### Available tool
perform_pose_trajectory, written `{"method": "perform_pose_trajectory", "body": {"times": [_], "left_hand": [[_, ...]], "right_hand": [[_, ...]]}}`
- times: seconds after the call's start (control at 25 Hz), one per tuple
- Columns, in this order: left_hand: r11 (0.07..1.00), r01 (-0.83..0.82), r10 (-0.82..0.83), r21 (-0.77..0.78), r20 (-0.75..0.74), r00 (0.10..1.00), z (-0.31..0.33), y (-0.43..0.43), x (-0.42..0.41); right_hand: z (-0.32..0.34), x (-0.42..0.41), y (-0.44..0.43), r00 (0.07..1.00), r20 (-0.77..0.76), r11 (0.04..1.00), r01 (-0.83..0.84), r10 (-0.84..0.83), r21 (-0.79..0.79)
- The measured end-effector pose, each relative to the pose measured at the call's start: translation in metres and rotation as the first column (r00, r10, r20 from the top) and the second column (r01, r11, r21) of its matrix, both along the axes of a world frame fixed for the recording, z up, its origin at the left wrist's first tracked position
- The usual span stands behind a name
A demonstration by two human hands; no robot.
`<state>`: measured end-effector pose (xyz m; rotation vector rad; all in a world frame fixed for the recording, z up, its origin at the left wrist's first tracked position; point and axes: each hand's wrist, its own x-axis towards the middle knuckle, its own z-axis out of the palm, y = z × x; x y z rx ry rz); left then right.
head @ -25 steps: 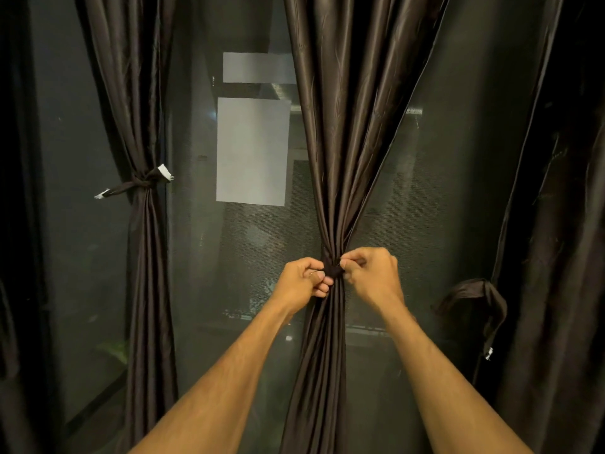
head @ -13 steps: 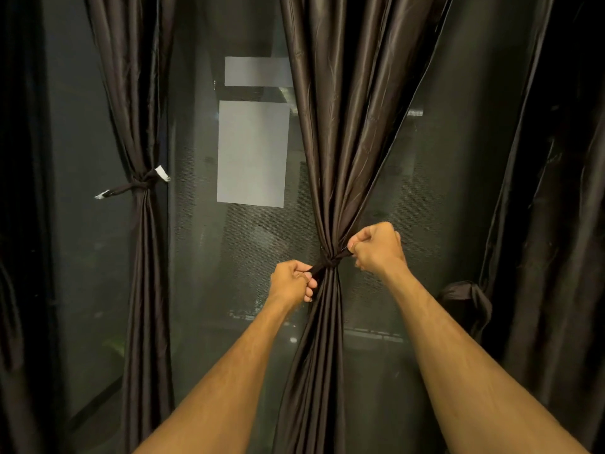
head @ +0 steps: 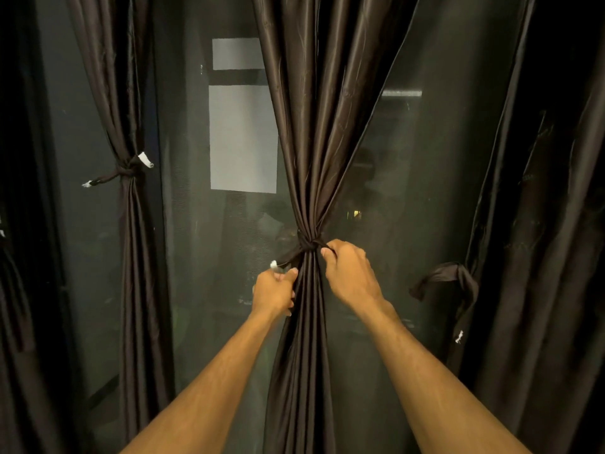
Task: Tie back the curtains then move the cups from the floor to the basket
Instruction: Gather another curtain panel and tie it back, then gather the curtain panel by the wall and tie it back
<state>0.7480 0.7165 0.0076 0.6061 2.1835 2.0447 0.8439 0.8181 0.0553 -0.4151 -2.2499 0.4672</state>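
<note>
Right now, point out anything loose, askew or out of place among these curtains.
The right curtain hangs loose: its tie-back dangles unfastened in a slack loop. The left curtain is tied, and both hands are at the knot on the middle curtain.

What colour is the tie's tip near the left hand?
White, on the dark brown tie; tip shows in the head view.
</note>
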Motion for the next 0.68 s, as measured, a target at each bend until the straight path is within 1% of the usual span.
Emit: {"method": "perform_pose_trajectory", "body": {"times": [0.12,0.16,0.28,0.32,0.4,0.48,0.6,0.68], "left_hand": [[0.996,0.08,-0.083,0.039,0.078,0.994,-0.01,0.005,0.005],[0.995,0.077,-0.081,0.059,0.069,0.994,-0.012,0.008,0.008],[0.994,-0.051,0.058,0.095,-0.07,0.996,-0.024,0.024,0.018],[0.993,-0.055,0.066,0.101,-0.109,0.992,-0.032,0.031,0.021],[0.997,0.017,-0.004,0.074,-0.163,0.987,-0.044,0.046,0.029],[0.994,0.105,-0.097,0.031,-0.176,0.98,-0.054,0.063,0.039],[0.974,0.226,-0.223,0.01,-0.134,0.966,-0.052,0.086,0.062],[0.957,0.289,-0.286,0.01,-0.102,0.953,-0.047,0.102,0.082]], "right_hand": [[-0.018,0.002,0.004,1.0,0.02,0.995,0.013,-0.011,-0.095],[-0.026,0.004,0.008,0.999,0.035,0.993,0.024,-0.02,-0.118],[-0.051,0.017,0.019,0.987,0.141,0.985,0.097,-0.076,-0.144],[-0.058,0.022,0.022,0.979,0.178,0.981,0.126,-0.098,-0.15],[-0.072,0.035,0.029,0.963,0.22,0.969,0.19,-0.153,-0.156],[-0.081,0.051,0.037,0.948,0.24,0.958,0.248,-0.209,-0.146],[-0.086,0.082,0.051,0.929,0.233,0.932,0.328,-0.288,-0.155],[-0.086,0.107,0.068,0.924,0.189,0.913,0.365,-0.332,-0.182]]}}
